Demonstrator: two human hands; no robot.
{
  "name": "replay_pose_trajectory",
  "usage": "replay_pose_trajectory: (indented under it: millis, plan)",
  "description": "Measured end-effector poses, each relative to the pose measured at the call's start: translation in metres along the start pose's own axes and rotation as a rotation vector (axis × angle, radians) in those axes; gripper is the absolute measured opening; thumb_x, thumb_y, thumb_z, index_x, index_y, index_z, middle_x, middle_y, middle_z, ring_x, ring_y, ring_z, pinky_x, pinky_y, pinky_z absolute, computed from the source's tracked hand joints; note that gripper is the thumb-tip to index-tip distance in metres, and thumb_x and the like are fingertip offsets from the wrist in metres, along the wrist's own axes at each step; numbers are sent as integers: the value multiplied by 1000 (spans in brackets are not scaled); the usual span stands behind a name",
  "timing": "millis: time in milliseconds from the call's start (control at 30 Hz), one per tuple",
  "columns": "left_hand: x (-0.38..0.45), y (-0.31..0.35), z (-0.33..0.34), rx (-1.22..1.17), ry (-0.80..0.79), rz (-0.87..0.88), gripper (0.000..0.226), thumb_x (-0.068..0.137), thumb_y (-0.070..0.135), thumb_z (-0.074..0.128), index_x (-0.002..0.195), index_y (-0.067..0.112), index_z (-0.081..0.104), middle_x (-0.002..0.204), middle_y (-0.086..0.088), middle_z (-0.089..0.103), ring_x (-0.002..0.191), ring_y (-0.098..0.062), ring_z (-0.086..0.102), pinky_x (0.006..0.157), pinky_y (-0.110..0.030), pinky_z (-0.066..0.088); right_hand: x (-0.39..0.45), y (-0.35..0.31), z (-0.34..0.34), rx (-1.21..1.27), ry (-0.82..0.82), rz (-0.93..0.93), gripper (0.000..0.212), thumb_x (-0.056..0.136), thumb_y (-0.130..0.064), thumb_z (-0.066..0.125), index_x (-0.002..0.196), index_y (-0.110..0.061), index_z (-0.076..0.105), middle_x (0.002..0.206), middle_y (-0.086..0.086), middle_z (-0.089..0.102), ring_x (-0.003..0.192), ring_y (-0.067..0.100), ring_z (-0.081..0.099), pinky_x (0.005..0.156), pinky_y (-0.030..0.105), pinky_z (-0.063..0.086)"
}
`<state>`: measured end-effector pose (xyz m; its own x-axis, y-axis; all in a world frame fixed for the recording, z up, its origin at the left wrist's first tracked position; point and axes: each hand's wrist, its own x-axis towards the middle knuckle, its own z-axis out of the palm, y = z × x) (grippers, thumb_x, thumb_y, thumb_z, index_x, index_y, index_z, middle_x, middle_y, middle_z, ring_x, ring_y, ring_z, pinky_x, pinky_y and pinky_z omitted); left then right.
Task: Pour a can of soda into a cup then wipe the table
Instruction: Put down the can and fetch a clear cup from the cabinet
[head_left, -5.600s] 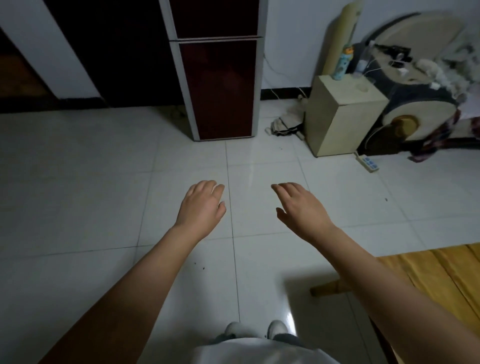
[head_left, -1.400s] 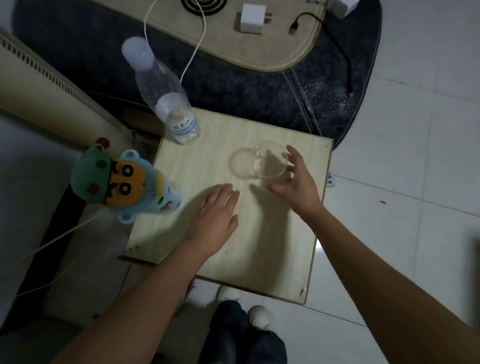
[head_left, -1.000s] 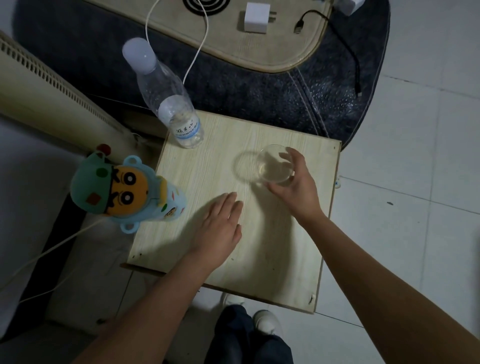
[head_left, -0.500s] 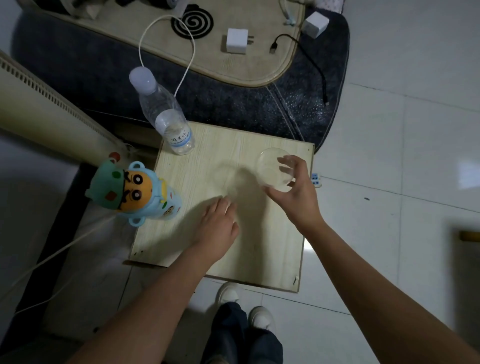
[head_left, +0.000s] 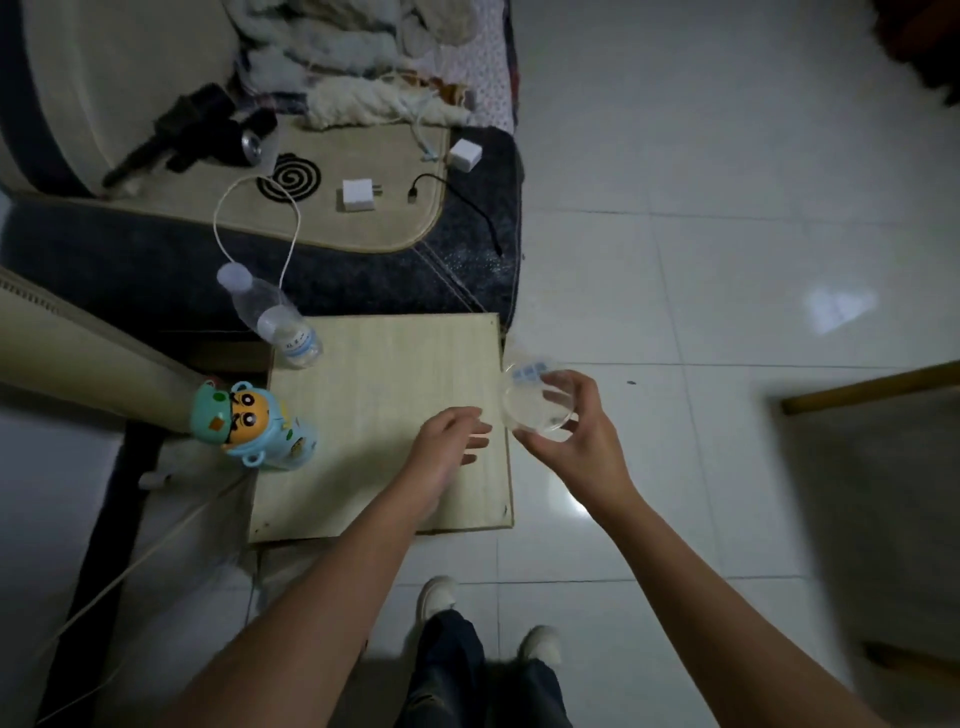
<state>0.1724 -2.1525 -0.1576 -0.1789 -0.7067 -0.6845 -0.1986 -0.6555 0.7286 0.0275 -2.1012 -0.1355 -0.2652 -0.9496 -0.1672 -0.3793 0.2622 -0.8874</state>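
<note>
Head view. A small light-wood table (head_left: 384, 374) stands on a white tiled floor (head_left: 727, 234), with a dark mat and a beige cushion behind it carrying chargers and cables. On the table's far left corner stands a clear water bottle (head_left: 275, 322); a cartoon-figure bottle (head_left: 249, 426) sits at the left edge.

Change since half a second ago: the clear plastic cup (head_left: 537, 408), previously over the table's right portion, is now lifted clear and held beyond the right edge, above the floor. The right hand (head_left: 576, 436) grips it, fingers and thumb curled round the rim and wall. The cup appears empty. The left hand (head_left: 449, 447) has shifted right and hovers over the table's right portion with fingers loosely extended, holding nothing.

Task status: no soda can is visible in this view, and no cloth. Judgement: the cup has been collected and is being carried elsewhere, possibly toward the wooden furniture (head_left: 872, 387) at right. Pouring has not begun.
</note>
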Motion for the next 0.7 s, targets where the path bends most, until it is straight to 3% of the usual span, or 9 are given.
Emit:
replay_pose_trajectory:
  millis: [133, 300, 467, 600, 700]
  plan:
    - [-37, 12, 42, -37, -139, -44, 29, 99, 22, 31, 106, 8, 57, 103, -13, 64, 84, -21, 63, 78, -32, 49, -41, -1, -44, 11, 72, 22, 61, 71, -21, 78, 120, -21, 41, 116, -13, 52, 106, 9, 54, 85, 21, 46]
    - [-82, 11, 110, 6, -267, -45, 34, 100, 31, 31, 89, 14, 59, 91, -7, 67, 79, -20, 65, 76, -35, 51, -98, 9, -109, 22, 164, 54, 59, 72, -21, 77, 117, -25, 39, 118, -15, 50, 110, 10, 52, 87, 23, 46]
    - [-129, -5, 182, 113, -365, -16, 34, 99, 32, 32, 88, 15, 59, 93, -9, 67, 76, -21, 66, 79, -39, 52, -166, 29, -168, 5, 295, 106, 61, 73, -24, 76, 122, -22, 40, 120, -16, 49, 110, 7, 50, 88, 25, 47]
    - [-164, -21, 235, 227, -475, -2, 37, 98, 32, 33, 104, 9, 61, 97, -11, 67, 77, -21, 67, 77, -38, 53, -223, 45, -207, -2, 429, 158, 60, 74, -27, 75, 122, -24, 39, 119, -17, 48, 107, 4, 49, 85, 20, 45]
    - [-188, -33, 272, 325, -574, 2, 36, 97, 32, 34, 104, 9, 61, 98, -11, 68, 80, -22, 68, 80, -39, 54, -265, 56, -228, 20, 552, 197, 61, 74, -28, 75, 123, -21, 40, 120, -16, 48, 108, 3, 50, 83, 17, 44]
